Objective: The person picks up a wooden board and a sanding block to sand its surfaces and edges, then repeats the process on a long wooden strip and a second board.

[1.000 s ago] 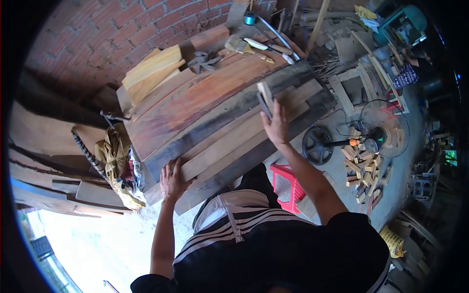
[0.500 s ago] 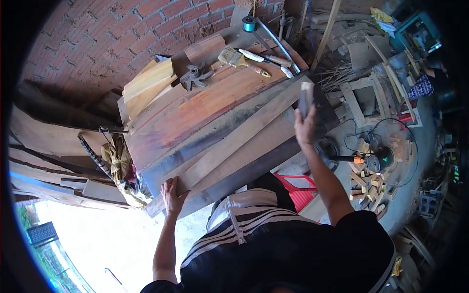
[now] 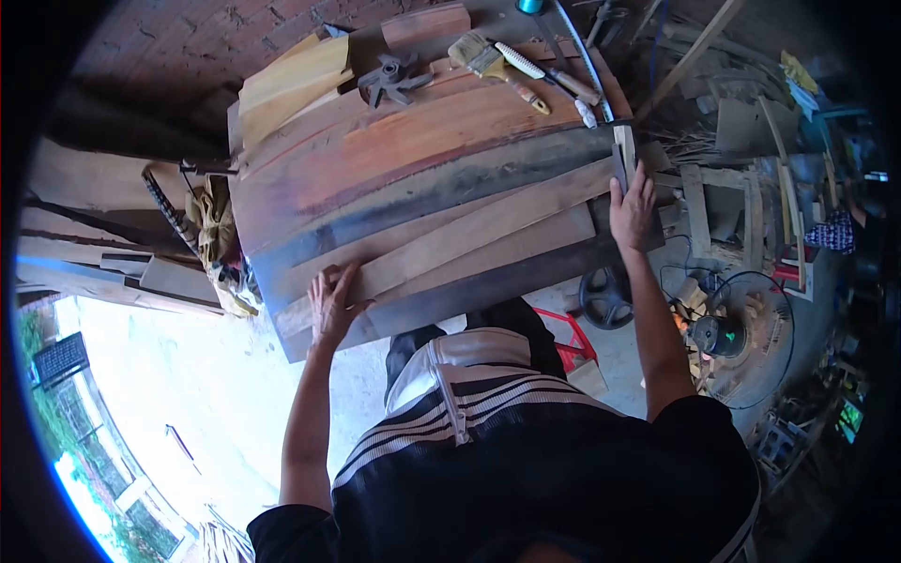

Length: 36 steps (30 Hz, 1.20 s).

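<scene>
A long narrow wooden board (image 3: pixel 497 211) lies slantwise over another brown plank on the workbench. At its left end my left hand (image 3: pixel 330 305) grips it across the width, thumb at the near side and curved fingers toward the far side. My right hand (image 3: pixel 633 214) is closed round a small tool, a light wooden piece with a dark flat strip (image 3: pixel 621 155) beside it, above the board's right end. The exact kind of this tool does not show, and my fingers hide its lower part.
Beyond the boards lie a paintbrush (image 3: pixel 483 58), a white-handled saw or knife (image 3: pixel 519 61), a metal ruler (image 3: pixel 584 56), a dark bladed metal part (image 3: pixel 392 80) and yellowish planks (image 3: pixel 293 89). A red plastic stool (image 3: pixel 568 342) stands below. Wood scraps and a cable (image 3: pixel 790 328) lie on the right.
My view has shifted, so the bench sits higher in the picture. My right hand has turned the tool a little, at the board's right end. My left hand stays at the left end.
</scene>
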{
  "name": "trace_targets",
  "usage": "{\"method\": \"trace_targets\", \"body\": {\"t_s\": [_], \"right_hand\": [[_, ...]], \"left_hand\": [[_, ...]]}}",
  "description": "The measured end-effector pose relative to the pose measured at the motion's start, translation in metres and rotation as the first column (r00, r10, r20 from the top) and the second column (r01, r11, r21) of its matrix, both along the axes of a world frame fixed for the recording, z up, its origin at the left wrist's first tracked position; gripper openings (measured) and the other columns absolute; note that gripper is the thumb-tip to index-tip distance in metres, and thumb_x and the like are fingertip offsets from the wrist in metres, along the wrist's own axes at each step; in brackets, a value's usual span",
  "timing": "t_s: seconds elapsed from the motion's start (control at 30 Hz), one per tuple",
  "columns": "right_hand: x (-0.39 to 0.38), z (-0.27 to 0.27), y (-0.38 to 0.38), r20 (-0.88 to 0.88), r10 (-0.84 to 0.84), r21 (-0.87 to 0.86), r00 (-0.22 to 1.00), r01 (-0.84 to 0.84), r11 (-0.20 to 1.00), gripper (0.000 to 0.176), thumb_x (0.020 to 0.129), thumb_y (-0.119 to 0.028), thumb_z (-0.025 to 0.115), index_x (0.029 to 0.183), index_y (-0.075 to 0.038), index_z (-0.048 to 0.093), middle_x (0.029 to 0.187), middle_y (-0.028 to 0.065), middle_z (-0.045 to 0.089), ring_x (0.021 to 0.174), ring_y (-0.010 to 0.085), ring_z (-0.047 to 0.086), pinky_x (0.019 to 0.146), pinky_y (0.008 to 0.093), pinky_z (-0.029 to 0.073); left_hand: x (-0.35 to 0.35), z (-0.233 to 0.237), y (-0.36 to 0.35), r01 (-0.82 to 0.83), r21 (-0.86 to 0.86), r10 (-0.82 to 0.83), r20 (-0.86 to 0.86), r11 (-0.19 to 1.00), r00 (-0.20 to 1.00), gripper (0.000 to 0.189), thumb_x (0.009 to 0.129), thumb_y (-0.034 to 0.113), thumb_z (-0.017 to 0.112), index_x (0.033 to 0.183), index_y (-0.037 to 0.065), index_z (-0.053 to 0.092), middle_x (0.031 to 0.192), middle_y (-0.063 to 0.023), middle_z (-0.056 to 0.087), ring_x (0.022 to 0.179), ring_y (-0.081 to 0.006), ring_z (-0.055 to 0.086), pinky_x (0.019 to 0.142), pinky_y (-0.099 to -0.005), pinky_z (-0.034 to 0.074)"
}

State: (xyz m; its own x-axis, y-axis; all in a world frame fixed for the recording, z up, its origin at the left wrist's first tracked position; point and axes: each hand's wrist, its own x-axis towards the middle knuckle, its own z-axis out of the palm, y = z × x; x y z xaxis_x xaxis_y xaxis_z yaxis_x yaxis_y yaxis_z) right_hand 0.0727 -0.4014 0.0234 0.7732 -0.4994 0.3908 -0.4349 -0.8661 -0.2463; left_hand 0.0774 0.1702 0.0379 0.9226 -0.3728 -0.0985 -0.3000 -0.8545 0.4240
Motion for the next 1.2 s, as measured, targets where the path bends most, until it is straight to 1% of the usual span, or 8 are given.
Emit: {"method": "trace_targets", "body": {"t_s": [0.27,0.53,0.73,0.8,0.83,0.93,1.07,1.2], "right_hand": [[0.017,0.024,0.035,-0.277,-0.067,-0.133,0.958,0.030,0.991,0.057,0.097,-0.032,0.058,0.144,-0.003,0.044,0.120,0.0175,0.059,0.111,0.0395,0.057,0.093,0.0460,0.049],[-0.011,0.029,0.351,-0.137,0.738,0.229,0.661,-0.704,0.672,0.062,0.089,-0.027,0.070,0.143,-0.010,0.047,0.115,0.0102,0.056,0.108,0.0327,0.055,0.089,0.0456,0.048],[-0.012,0.045,0.266,-0.272,0.456,-0.041,0.847,-0.484,0.874,0.059,0.089,-0.025,0.070,0.144,-0.023,0.048,0.126,0.0054,0.056,0.111,0.0305,0.055,0.088,0.0505,0.043],[-0.013,0.033,0.198,-0.301,0.276,-0.162,0.913,-0.334,0.928,0.058,0.094,-0.027,0.066,0.147,-0.027,0.044,0.133,0.0061,0.053,0.113,0.0314,0.054,0.090,0.0521,0.043],[-0.011,0.023,0.177,-0.302,0.211,-0.129,0.930,-0.260,0.957,0.058,0.095,-0.028,0.064,0.149,-0.027,0.042,0.135,0.0056,0.051,0.113,0.0319,0.054,0.090,0.0531,0.044],[-0.010,0.026,0.233,-0.319,0.220,-0.154,0.922,-0.279,0.948,0.058,0.095,-0.029,0.064,0.149,-0.024,0.043,0.133,0.0046,0.053,0.114,0.0321,0.054,0.090,0.0527,0.044],[-0.024,0.034,0.411,-0.279,0.497,-0.049,0.822,-0.529,0.847,0.059,0.091,-0.027,0.068,0.146,-0.019,0.047,0.125,0.0062,0.056,0.108,0.0300,0.054,0.087,0.0534,0.042],[-0.032,0.011,0.520,-0.109,0.792,0.063,0.601,-0.791,0.608,0.059,0.093,-0.022,0.065,0.148,-0.022,0.045,0.130,0.0073,0.055,0.115,0.0336,0.053,0.098,0.0612,0.042]], "left_hand": [[-0.030,-0.014,0.102,-0.130,0.279,0.088,0.156,0.951,0.984,0.097,0.075,0.042,0.083,0.156,0.020,0.034,0.138,-0.0129,0.045,0.131,-0.0342,0.042,0.116,-0.0564,0.020],[-0.030,-0.019,0.113,-0.118,0.219,0.069,0.222,0.969,0.973,0.080,0.094,0.061,0.056,0.157,0.018,0.031,0.148,-0.0151,0.039,0.140,-0.0356,0.035,0.119,-0.0566,0.017],[-0.044,-0.065,0.179,-0.540,-0.106,0.550,0.187,0.835,0.814,0.062,0.101,0.042,0.055,0.152,0.011,0.039,0.146,-0.0205,0.040,0.132,-0.0403,0.040,0.114,-0.0518,0.027],[-0.051,-0.063,0.191,-0.588,-0.087,0.578,-0.115,0.804,0.808,0.053,0.102,0.037,0.055,0.145,0.005,0.049,0.137,-0.0241,0.048,0.124,-0.0405,0.047,0.109,-0.0499,0.034],[-0.055,-0.065,0.184,-0.620,-0.329,0.600,-0.173,0.712,0.781,0.047,0.105,0.035,0.052,0.137,0.002,0.056,0.125,-0.0261,0.055,0.115,-0.0414,0.053,0.103,-0.0469,0.041],[-0.059,-0.060,0.174,-0.626,-0.409,0.549,-0.302,0.664,0.780,0.045,0.106,0.033,0.048,0.137,0.001,0.057,0.119,-0.0254,0.055,0.108,-0.0367,0.057,0.098,-0.0431,0.044],[-0.060,-0.049,0.175,-0.606,-0.387,0.512,-0.326,0.695,0.795,0.050,0.107,0.034,0.050,0.146,0.004,0.050,0.111,-0.0133,0.055,0.106,-0.0227,0.056,0.098,-0.0359,0.043],[-0.060,-0.052,0.185,-0.609,-0.633,0.257,-0.562,0.478,0.786,0.068,0.098,0.019,0.066,0.157,0.010,0.034,0.112,-0.0080,0.049,0.106,-0.0163,0.056,0.095,-0.0319,0.046]]}}
